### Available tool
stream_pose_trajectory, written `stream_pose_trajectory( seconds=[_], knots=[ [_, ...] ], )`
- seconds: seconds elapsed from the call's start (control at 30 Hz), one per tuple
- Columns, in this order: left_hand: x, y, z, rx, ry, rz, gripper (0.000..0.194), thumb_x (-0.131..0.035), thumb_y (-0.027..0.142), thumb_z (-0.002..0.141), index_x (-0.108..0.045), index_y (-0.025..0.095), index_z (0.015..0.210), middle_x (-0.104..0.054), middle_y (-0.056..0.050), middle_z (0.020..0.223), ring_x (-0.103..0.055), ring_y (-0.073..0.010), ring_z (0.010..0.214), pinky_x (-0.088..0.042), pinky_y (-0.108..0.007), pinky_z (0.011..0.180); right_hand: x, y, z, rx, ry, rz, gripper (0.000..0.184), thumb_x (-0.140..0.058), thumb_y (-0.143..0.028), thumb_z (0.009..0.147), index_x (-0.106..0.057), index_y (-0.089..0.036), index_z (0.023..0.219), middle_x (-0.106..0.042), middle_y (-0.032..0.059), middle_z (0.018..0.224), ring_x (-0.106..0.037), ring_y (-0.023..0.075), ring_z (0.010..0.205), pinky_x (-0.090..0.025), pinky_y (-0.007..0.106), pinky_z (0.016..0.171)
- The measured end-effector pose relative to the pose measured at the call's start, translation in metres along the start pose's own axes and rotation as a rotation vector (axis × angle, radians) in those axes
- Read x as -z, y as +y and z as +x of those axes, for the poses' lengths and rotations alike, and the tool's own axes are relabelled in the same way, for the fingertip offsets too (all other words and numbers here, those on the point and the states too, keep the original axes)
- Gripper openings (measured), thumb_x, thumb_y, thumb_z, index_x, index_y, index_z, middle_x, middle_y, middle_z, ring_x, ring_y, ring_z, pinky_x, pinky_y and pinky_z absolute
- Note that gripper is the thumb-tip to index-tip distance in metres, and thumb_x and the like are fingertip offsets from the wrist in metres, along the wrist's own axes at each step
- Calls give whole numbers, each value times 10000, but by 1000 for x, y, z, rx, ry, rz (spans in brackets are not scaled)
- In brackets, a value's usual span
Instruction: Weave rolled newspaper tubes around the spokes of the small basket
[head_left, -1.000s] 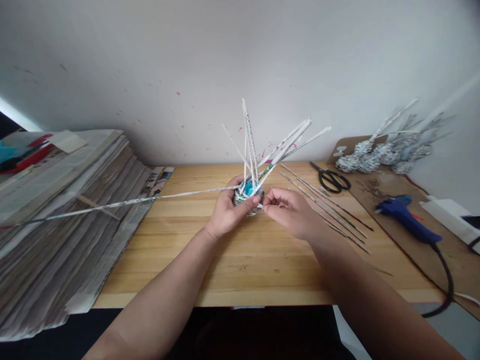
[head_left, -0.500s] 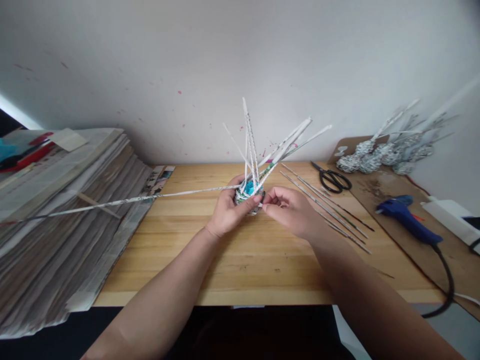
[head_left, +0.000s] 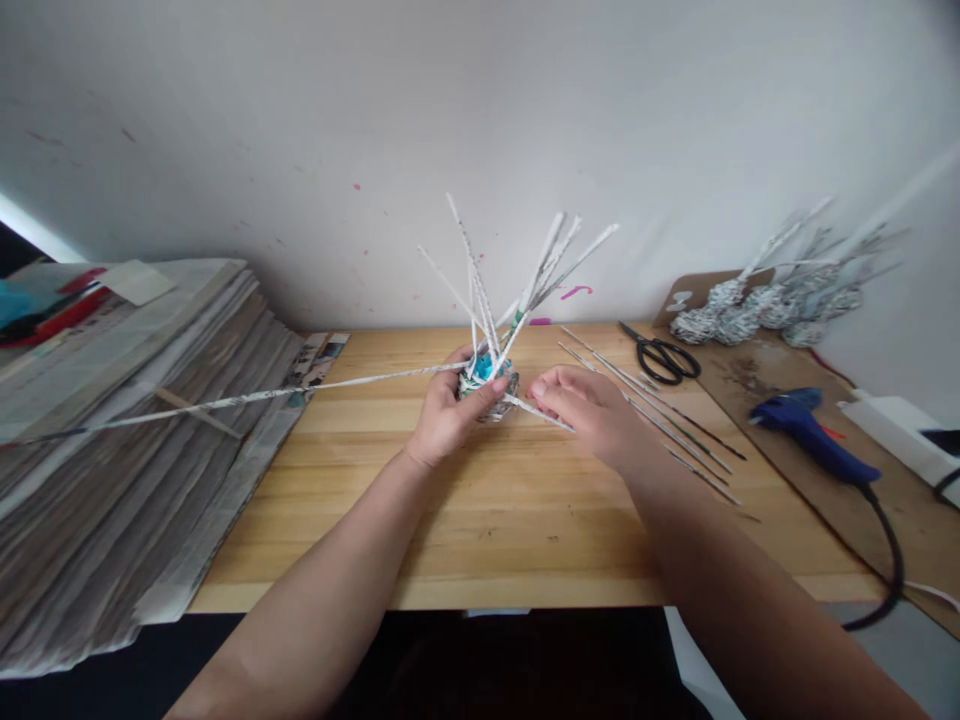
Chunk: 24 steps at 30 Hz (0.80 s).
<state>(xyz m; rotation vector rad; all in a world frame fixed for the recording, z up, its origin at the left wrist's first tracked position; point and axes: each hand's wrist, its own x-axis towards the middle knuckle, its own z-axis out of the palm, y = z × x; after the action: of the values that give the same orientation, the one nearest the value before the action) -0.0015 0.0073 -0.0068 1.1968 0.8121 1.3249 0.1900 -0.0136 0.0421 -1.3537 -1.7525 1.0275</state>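
Note:
My left hand (head_left: 444, 415) is closed around a small round woven basket of rolled paper (head_left: 512, 384), thumb pressed on its near side. Blue shows inside the basket, and several paper spokes (head_left: 487, 310) rise and fan out from its rim. A long paper tube (head_left: 360, 381) runs from the basket far to the left, over the paper stack. A shorter paper strip (head_left: 541, 412) juts from the basket's right side, passing just below the curled fingers of my right hand (head_left: 581, 405). Those fingers are pinched together; whether they grip anything is hidden.
Loose paper tubes (head_left: 660, 415) lie on the wooden table (head_left: 480, 540) to the right, beside black scissors (head_left: 664, 358). A blue glue gun (head_left: 817, 435) rests on brown board, with several woven paper pieces (head_left: 750, 310) behind. A tall newspaper stack (head_left: 150, 430) fills the left side.
The basket and my left hand have shifted slightly left, and the spokes have tilted left. My right hand has drawn away from the basket, exposing the strip at its right side.

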Motion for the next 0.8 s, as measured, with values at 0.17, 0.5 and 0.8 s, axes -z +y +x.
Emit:
stream_pose_trajectory(
  seconds=[0.17,0.5,0.8],
  knots=[
    [2,-4,2,6,13,-31,561,-873,391,735,-618,193,1194,-722,-30,981,-672,-153,835,-516,-280,817,-5,4,1,-29,-36,43,232,-664,-424,819,-658,-199,764,-557,-27,643,-467,126,605,-352,286,584],
    [0,-6,1,45,5,-103,518,-877,358,733,-649,189,1166,-713,-30,957,-667,-143,807,-516,-266,777,-6,1,-3,45,-55,15,165,-630,-340,850,-625,-199,764,-575,-28,663,-446,103,569,-345,267,556],
    [1,-6,3,34,49,-121,455,-849,380,767,-641,185,1121,-692,-21,925,-654,-142,799,-513,-269,746,-10,11,-1,32,61,-2,377,-715,-469,843,-628,-203,1096,-706,41,902,-630,164,747,-497,318,705]
  ],
)
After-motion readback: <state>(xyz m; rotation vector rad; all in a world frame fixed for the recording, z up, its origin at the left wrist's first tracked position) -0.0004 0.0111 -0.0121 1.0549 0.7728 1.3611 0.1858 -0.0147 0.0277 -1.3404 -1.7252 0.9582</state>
